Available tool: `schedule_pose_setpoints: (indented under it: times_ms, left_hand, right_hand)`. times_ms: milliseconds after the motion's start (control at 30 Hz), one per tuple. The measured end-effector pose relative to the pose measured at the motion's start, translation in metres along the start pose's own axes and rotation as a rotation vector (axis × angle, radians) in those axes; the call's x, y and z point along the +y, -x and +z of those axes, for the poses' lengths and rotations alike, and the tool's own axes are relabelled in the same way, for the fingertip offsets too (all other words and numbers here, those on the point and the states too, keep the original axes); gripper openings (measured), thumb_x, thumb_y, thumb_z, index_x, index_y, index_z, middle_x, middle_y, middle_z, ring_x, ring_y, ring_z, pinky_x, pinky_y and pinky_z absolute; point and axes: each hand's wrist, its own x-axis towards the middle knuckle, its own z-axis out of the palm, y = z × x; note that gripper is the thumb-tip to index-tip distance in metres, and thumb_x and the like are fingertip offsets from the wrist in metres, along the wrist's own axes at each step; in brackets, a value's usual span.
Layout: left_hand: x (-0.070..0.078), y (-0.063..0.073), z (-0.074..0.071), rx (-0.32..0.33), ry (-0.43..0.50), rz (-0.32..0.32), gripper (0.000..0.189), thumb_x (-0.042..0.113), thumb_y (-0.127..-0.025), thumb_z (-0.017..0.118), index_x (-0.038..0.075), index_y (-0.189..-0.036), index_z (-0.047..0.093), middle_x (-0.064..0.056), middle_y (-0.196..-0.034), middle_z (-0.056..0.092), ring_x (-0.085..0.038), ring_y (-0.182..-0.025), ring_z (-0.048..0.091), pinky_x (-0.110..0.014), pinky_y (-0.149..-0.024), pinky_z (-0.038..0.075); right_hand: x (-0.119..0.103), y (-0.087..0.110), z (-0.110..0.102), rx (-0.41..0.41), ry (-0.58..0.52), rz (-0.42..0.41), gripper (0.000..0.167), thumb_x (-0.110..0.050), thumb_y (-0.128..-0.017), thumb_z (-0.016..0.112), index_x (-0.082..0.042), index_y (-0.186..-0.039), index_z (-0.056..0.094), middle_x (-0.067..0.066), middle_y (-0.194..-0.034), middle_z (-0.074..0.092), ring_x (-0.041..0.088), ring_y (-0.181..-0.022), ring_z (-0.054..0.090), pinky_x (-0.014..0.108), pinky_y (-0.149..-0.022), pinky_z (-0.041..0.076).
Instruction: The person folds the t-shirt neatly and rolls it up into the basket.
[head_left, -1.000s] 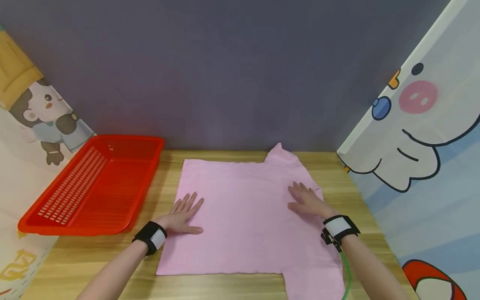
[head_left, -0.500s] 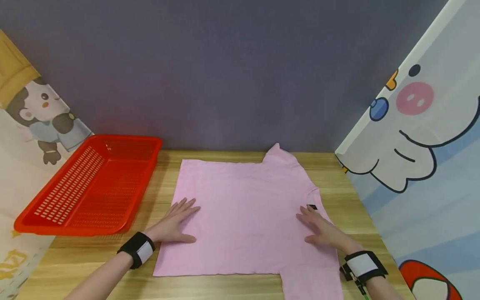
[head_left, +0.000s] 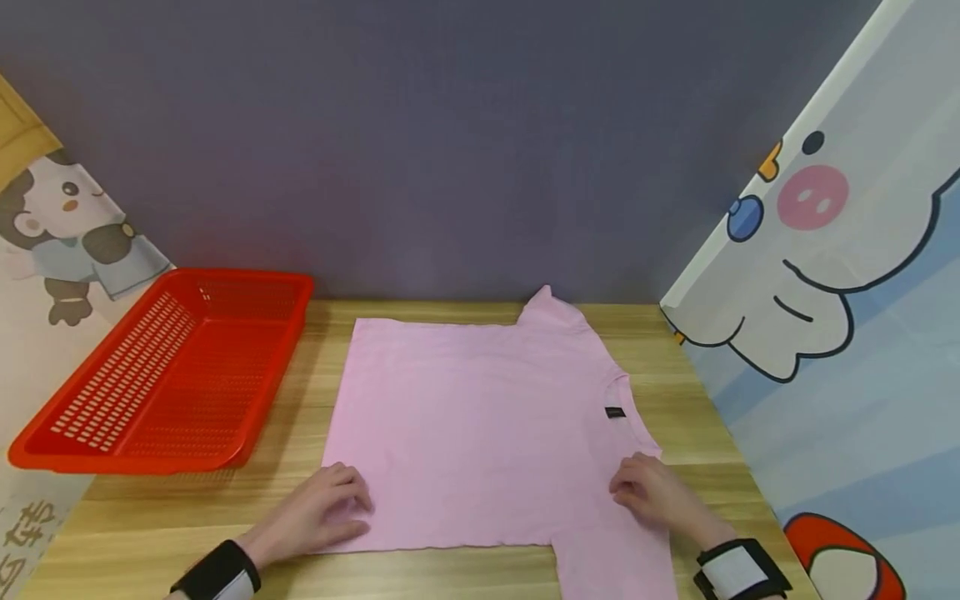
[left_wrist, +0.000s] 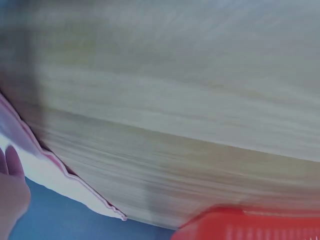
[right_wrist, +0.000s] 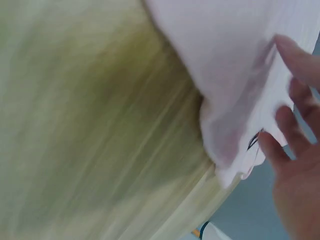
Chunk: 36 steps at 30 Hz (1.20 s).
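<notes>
A pink T-shirt (head_left: 465, 425) lies spread flat on the wooden table, its hem to the left and its neckline to the right. Inside the neckline a small black label (head_left: 615, 412) shows. My left hand (head_left: 318, 512) is over the shirt's near left corner, fingers loosely bent with a gap between thumb and fingers. The right hand (head_left: 663, 498) hovers by the near shoulder, just below the collar. In the right wrist view its fingers (right_wrist: 300, 130) are apart and relaxed, with no cloth between them. The near sleeve (head_left: 615, 567) runs out of the head view at the bottom.
A red plastic basket (head_left: 247, 433) with slotted walls stands on the left of the wooden table (head_left: 420, 575). A dark grey panel (head_left: 450, 150) rises behind. Side panels with cartoon prints (head_left: 813, 198) flank the table left and right.
Both hands have drawn back toward the near edge of the shirt, fingers going from spread flat to loosely bent. The right hand has uncovered the collar label. The head view has shifted slightly.
</notes>
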Motion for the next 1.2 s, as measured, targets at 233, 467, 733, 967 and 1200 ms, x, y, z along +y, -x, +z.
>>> schedule_pose_setpoints:
  times_ms: [233,467,733,967,1200]
  left_hand:
    - [0.001,0.029,-0.004,0.034,-0.066,0.149,0.026,0.049,-0.077,0.083,0.036,-0.091,0.066,0.024,-0.095,0.057,0.004,-0.087,0.047,-0.012,-0.077,0.034]
    - [-0.005,0.040,-0.010,0.088,-0.156,0.304,0.026,0.022,-0.072,0.088,0.027,-0.092,0.072,0.016,-0.100,0.061,-0.002,-0.090,0.055,-0.016,-0.084,0.042]
    - [-0.010,0.045,-0.014,0.075,-0.259,0.377,0.015,0.018,-0.085,0.078,0.022,-0.099,0.073,0.011,-0.103,0.063,-0.007,-0.092,0.061,-0.020,-0.086,0.048]
    - [-0.013,0.048,-0.018,0.100,-0.362,0.340,0.039,0.040,-0.107,0.041,0.021,-0.101,0.074,0.007,-0.106,0.063,-0.012,-0.100,0.060,-0.021,-0.085,0.051]
    - [-0.014,0.055,-0.018,0.151,-0.360,0.314,0.030,0.040,-0.105,0.051,0.025,-0.104,0.077,0.002,-0.114,0.068,-0.016,-0.102,0.068,-0.022,-0.089,0.053]
  right_hand:
    - [-0.004,0.031,-0.012,-0.158,-0.232,0.212,0.031,0.010,-0.075,0.073,-0.020,-0.083,0.072,-0.007,-0.084,0.061,-0.002,-0.080,0.047,0.020,-0.062,0.044]
    - [-0.012,0.047,-0.019,-0.190,-0.173,0.237,0.059,0.021,-0.056,0.062,-0.028,-0.089,0.067,-0.008,-0.099,0.053,-0.001,-0.097,0.037,0.021,-0.076,0.038]
    - [-0.014,0.058,-0.018,-0.147,-0.036,0.203,0.063,0.024,-0.059,0.063,-0.029,-0.095,0.061,-0.009,-0.102,0.051,0.003,-0.099,0.040,0.018,-0.075,0.039]
    - [-0.011,0.061,-0.018,-0.087,-0.061,0.217,0.045,0.014,-0.072,0.074,-0.026,-0.094,0.069,-0.003,-0.101,0.063,0.004,-0.094,0.054,0.018,-0.077,0.050]
    - [-0.009,0.066,-0.014,0.000,0.043,0.123,0.042,0.014,-0.065,0.080,-0.017,-0.094,0.079,-0.001,-0.098,0.067,0.015,-0.096,0.061,0.013,-0.082,0.050]
